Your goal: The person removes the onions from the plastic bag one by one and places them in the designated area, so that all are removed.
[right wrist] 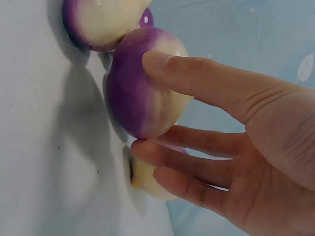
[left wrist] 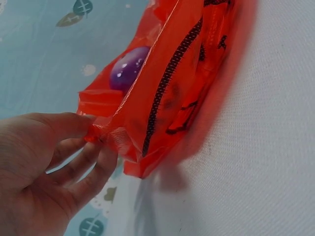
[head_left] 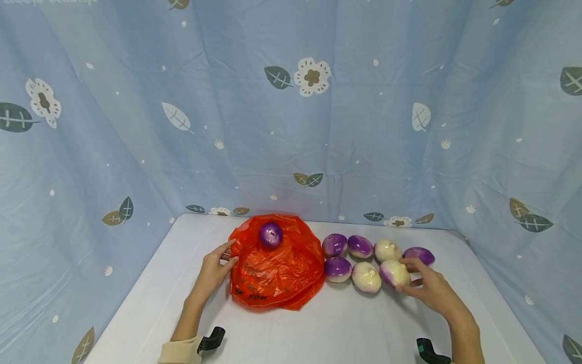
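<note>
My left hand (head_left: 215, 269) pinches the left edge of a red plastic bag (head_left: 284, 273) between thumb and fingers. One purple turnip (head_left: 271, 235) sits in the bag's mouth, and in the left wrist view it shows behind the bag's near edge (left wrist: 170, 73). On the right, my right hand (head_left: 434, 290) holds a purple-and-white turnip (right wrist: 130, 93), thumb on one side and fingertips on the other. Its pale end points toward the palm in the right wrist view. Dark printed letters run across the front of the bag.
Several more turnips lie in two rough rows right of the bag, among them a purple one (head_left: 338, 269) close against it and a pale one (head_left: 367, 277) beside the held turnip. A blue patterned curtain (head_left: 354, 126) borders the white table (head_left: 345, 328) behind and at both sides.
</note>
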